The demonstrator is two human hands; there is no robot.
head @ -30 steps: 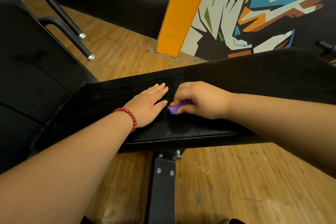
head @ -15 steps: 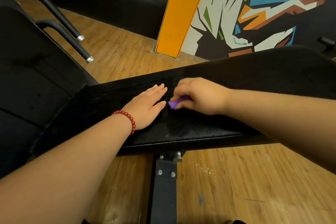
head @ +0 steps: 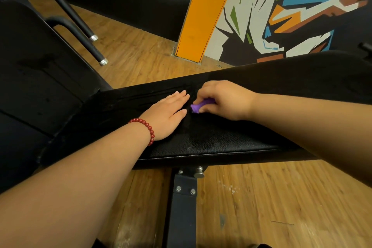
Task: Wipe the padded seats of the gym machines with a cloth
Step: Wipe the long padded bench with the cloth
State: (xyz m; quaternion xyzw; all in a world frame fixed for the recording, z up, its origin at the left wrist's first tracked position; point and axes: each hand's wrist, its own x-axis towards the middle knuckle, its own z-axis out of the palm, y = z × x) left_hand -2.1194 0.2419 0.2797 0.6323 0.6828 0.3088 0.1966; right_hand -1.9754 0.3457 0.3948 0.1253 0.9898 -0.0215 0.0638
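Two hands, one cloth, one seat. Left hand (head: 167, 113) lies flat on the black seat (head: 211, 141), fingers straight and together, holding nothing; one red bead bracelet (head: 146, 127) on that wrist. Right hand (head: 223, 100) is just beside it, fingers curled round the purple cloth (head: 198, 106), which is pressed on the seat's middle. Most of the cloth is hidden under the fingers; only one end shows. The seat runs off the right edge. Around: one more black pad (head: 40, 70) at left, two black tubes (head: 74, 16) with silver caps, one post (head: 184, 207) with two bolts under the seat, orange pillar (head: 207, 12), mural (head: 261, 16), wood floor (head: 271, 197).
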